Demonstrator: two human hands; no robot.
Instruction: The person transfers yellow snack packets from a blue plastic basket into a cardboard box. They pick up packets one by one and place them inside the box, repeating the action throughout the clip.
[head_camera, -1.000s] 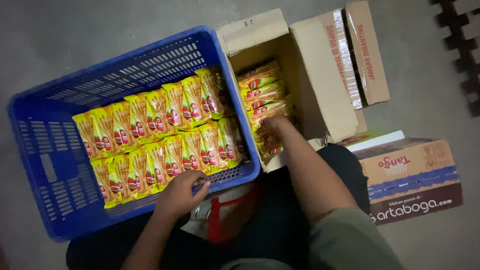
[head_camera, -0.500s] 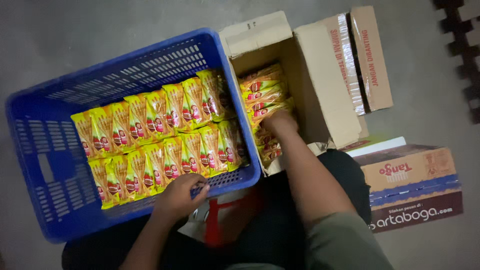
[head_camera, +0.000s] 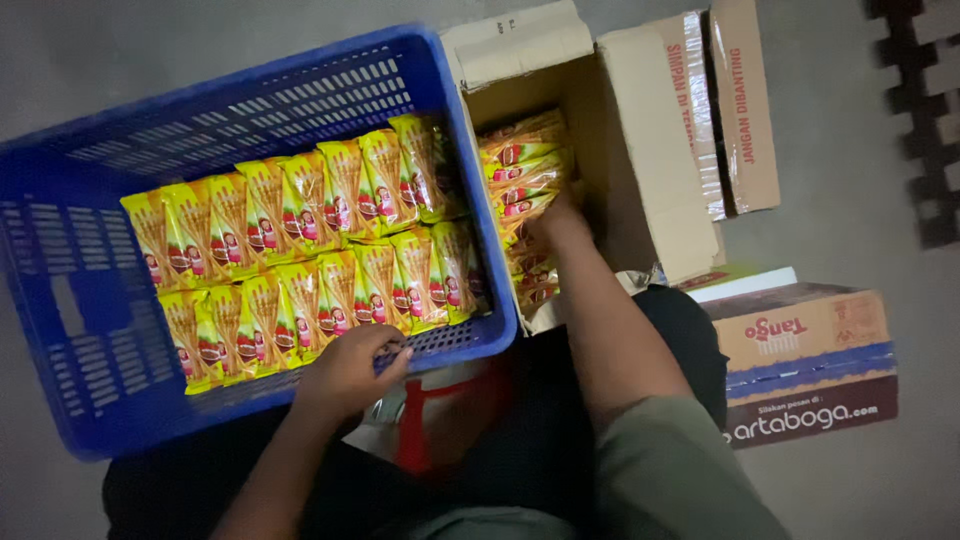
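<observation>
While the right hand (head_camera: 562, 222) reaches into the open cardboard box (head_camera: 640, 150), fingers buried among yellow snack packets (head_camera: 520, 170), grip unclear, the left hand (head_camera: 348, 372) curls over the blue crate (head_camera: 250, 90) rim beside packed rows (head_camera: 300, 240).

We looked down as our left hand (head_camera: 348, 368) gripped the near rim of a blue plastic crate (head_camera: 90, 330) lined with two rows of yellow snack packets (head_camera: 310, 240), while our right hand (head_camera: 562, 222) reached among more packets (head_camera: 520, 170) inside an open cardboard box (head_camera: 640, 150); a closed carton (head_camera: 800, 350) sat nearby.
</observation>
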